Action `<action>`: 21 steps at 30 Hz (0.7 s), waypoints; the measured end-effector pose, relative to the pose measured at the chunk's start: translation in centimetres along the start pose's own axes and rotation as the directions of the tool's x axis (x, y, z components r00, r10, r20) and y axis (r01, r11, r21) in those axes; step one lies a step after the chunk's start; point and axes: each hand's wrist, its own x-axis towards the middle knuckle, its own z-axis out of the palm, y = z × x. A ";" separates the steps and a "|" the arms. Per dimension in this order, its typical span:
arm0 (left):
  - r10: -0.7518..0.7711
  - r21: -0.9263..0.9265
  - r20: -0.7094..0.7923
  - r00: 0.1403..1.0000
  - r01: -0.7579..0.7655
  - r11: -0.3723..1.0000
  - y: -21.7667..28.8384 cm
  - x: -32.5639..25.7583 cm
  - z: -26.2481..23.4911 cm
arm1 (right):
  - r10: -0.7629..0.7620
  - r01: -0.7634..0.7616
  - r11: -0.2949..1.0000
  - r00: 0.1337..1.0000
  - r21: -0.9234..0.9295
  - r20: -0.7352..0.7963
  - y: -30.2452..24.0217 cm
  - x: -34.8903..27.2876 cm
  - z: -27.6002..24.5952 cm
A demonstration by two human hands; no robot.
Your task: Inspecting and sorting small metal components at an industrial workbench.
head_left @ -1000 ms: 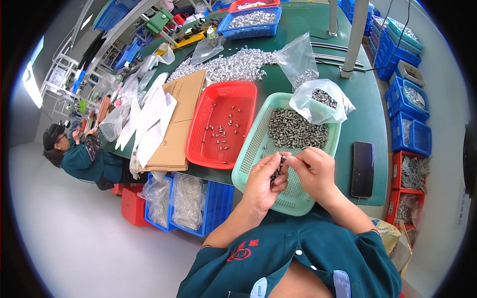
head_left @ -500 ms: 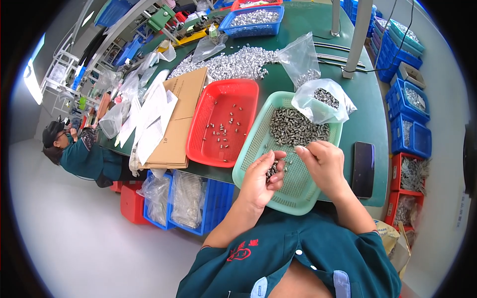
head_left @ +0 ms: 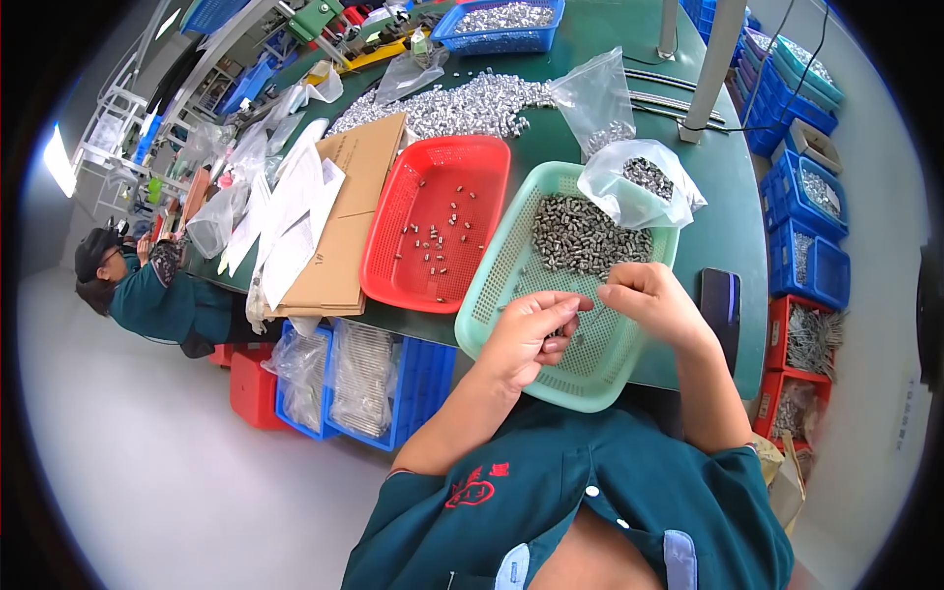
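Note:
A pale green perforated basket (head_left: 476,313) lies in front of me at the table's edge. In its far half is a heap of small dark metal cylinders (head_left: 580,234). My left hand (head_left: 526,339) is curled over the basket's near part around small metal cylinders, mostly hidden by the fingers. Just right of it, my right hand (head_left: 654,303) has its thumb and fingers pinched together; whatever is between them is hidden. A clear plastic bag (head_left: 615,202) with more cylinders rests on the basket's far right corner. To the left, a red basket (head_left: 379,270) holds scattered cylinders.
Flat cardboard (head_left: 339,241) and white papers (head_left: 300,231) lie left of the red basket. Shiny silver parts (head_left: 452,106) are piled farther back. A phone (head_left: 721,310) is at the right; a metal post (head_left: 710,74) rises beyond. A co-worker (head_left: 162,295) works at far left.
The left hand has turned and closed more, so the cylinders in it show less. The right hand has risen slightly, still pinched. The whole view has shifted a little.

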 end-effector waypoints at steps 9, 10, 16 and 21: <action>-0.014 -0.126 0.040 0.999 0.019 0.992 0.1 0.0 -0.1 | -0.055 0.054 0.999 0.986 -0.009 -0.157 -0.5 -0.4 0.8; -0.010 -0.176 0.058 0.998 0.020 0.984 0.0 -0.1 -0.2 | -0.071 0.080 0.996 0.980 0.040 -0.183 -0.4 -0.6 1.0; 0.006 -0.272 0.116 0.993 0.026 0.962 -0.1 -0.2 -0.4 | -0.134 0.155 0.986 0.954 0.059 -0.268 -0.4 -1.7 2.2; 0.015 -0.290 0.093 0.996 0.013 0.957 0.0 -0.4 -0.2 | -0.199 0.201 0.979 0.937 -0.024 -0.289 -0.7 -1.7 2.8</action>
